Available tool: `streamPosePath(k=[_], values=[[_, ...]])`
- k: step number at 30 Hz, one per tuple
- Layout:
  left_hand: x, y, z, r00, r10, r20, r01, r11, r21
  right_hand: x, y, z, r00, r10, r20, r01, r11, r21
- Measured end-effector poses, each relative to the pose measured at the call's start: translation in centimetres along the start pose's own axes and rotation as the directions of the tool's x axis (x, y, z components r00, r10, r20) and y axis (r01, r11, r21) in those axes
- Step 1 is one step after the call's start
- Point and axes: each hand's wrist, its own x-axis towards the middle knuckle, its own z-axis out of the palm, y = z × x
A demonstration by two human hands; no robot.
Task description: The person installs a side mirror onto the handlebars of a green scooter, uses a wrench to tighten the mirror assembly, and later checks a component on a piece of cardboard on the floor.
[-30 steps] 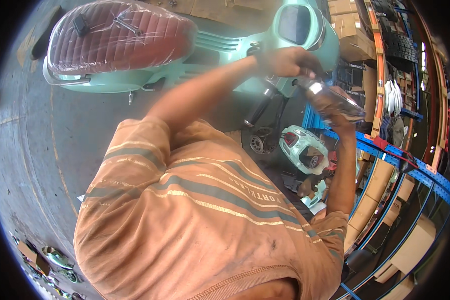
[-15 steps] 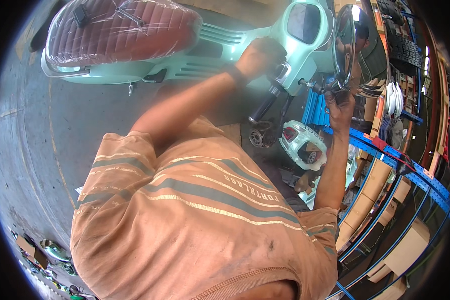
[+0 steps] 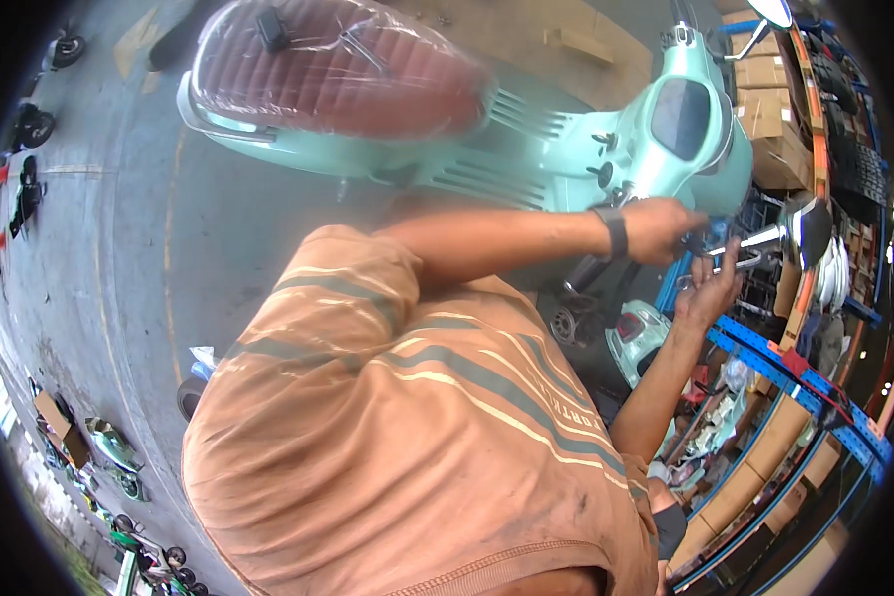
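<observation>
Head view | left hand [image 3: 661,230]: bent fingers near mirror stem [image 3: 762,238], cannot tell if closed | right hand [image 3: 707,291]: fingers raised at stem, grip unclear | round mirror [image 3: 813,234]: right of both hands, beside mint-green scooter [image 3: 566,169] | orange shirt [image 3: 417,427]: chest lettering [image 3: 564,399]

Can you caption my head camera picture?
Right hand at a mirror stem, left hand close by, beside a mint-green scooter.

Can see boxes [image 3: 777,117] beside an orange post [image 3: 818,129], white panels [image 3: 835,274] to its right, a blue beam [image 3: 749,339] below (red patch [image 3: 794,362] on it) and, far left, wheels [image 3: 38,127] on grey floor [image 3: 89,258].
</observation>
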Motion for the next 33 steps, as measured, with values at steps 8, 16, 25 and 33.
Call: streamPosePath(k=[8,16,25,33], values=[[1.0,-0.4,2.8,0.995,0.101,0.022,-0.103,0.981,0.163,-0.3,1.8,-2.3,0.975,0.124,-0.186,-0.103,0.988,0.119],[2.1,-0.7,0.4,0.998,0.008,0.066,0.003,0.987,-0.163,0.0,0.2,-4.3,0.993,-0.106,0.048,0.081,0.922,0.378],[3.8,-3.1,0.1,0.953,0.063,0.298,-0.019,0.989,-0.145,6.8,-5.7,-11.9,0.974,-0.227,0.024,0.205,0.918,0.339],[7.3,1.9,-2.4,0.821,0.018,0.571,-0.102,0.988,0.116,5.0,-6.3,-13.1,0.985,-0.171,0.016,0.157,0.932,0.328]])
